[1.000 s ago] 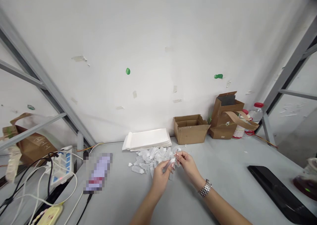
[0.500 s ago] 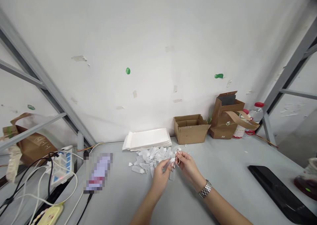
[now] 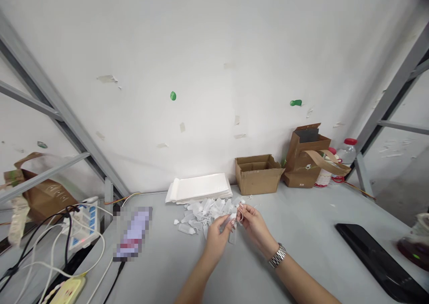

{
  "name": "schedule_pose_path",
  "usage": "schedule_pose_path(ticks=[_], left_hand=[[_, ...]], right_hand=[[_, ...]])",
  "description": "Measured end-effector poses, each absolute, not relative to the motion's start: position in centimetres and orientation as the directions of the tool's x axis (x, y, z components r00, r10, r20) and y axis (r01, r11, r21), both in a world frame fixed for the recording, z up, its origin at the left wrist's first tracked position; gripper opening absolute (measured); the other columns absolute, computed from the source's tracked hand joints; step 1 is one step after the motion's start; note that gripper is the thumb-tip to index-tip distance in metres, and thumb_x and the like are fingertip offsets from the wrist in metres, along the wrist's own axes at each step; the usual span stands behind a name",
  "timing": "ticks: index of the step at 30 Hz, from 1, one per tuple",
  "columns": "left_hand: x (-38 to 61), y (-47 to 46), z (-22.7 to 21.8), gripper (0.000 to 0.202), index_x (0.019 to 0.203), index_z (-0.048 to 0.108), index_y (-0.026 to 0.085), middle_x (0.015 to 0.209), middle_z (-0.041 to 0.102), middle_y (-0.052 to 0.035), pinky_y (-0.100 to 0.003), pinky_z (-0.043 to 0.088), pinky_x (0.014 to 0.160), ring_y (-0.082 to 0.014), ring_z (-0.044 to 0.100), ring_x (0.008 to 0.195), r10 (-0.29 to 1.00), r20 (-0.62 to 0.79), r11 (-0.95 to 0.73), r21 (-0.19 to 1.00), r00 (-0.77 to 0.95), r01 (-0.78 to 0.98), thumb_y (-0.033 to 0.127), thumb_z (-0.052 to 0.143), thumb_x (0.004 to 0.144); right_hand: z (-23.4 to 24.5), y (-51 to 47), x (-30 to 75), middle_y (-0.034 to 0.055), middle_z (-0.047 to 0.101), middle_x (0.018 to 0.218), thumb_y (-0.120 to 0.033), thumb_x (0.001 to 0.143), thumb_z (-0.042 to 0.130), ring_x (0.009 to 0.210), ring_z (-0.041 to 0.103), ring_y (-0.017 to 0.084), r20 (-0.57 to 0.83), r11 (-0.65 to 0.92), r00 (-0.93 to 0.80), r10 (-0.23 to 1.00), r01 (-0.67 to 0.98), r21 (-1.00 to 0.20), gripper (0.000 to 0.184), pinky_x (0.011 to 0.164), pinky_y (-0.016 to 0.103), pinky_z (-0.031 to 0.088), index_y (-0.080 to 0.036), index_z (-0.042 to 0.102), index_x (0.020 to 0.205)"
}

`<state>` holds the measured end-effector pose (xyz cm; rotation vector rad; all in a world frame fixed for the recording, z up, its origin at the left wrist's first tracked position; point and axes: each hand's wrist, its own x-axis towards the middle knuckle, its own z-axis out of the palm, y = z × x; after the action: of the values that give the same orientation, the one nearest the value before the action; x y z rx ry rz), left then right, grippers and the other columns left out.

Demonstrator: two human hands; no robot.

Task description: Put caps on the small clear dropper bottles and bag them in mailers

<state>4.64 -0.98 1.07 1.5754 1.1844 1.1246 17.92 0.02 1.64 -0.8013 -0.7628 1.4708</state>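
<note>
My left hand is closed, thumb and fingers pinching a small translucent plastic bottle with a white cap. Most of that bottle is hidden by the fingers. Just right of the cap, my right hand, with a metal watch at its wrist, pinches a thin white loop. I cannot tell whether the loop is joined to the cap. A heap of similar small bottles lies behind and left of my hands. One bottle rests at the heap's near left edge, with a loose white cap close by.
Behind the heap lie white padded envelopes. An open cardboard box and a brown paper bag stand against the wall. A pixelated phone and a cabled power strip are left; a black keyboard-like pad is right.
</note>
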Motion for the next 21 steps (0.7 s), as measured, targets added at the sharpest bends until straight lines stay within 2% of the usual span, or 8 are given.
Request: schedule_pose_path(ticks=[14, 21], left_hand=[[4.51, -0.78, 0.86, 0.032, 0.093, 0.067, 0.016, 0.092, 0.069, -0.0076, -0.034, 0.045, 0.084, -0.0209, 0.061, 0.088, 0.975, 0.164, -0.196, 0.953, 0.152, 0.231, 0.039, 0.055, 0.075], [4.39, -0.92, 1.08, 0.031, 0.094, 0.067, 0.016, 0.09, 0.07, -0.008, -0.035, 0.046, 0.083, -0.0208, 0.061, 0.086, 0.97, 0.182, -0.221, 0.937, 0.163, 0.271, 0.038, 0.053, 0.076]], right_hand=[[1.74, 0.02, 17.88, -0.0019, 0.053, 0.05, -0.043, 0.057, 0.076, 0.05, 0.044, 0.011, -0.057, -0.048, 0.0, 0.998, -0.542, -0.839, 0.032, 0.053, 0.026, 0.038, -0.017, 0.059, 0.057], [2.0, -0.16, 17.89, -0.0029, 0.051, 0.049, -0.048, 0.058, 0.074, 0.048, 0.043, 0.011, -0.039, -0.024, 0.02, 0.999, -0.484, -0.875, 0.034, 0.053, 0.027, 0.037, -0.018, 0.057, 0.058]])
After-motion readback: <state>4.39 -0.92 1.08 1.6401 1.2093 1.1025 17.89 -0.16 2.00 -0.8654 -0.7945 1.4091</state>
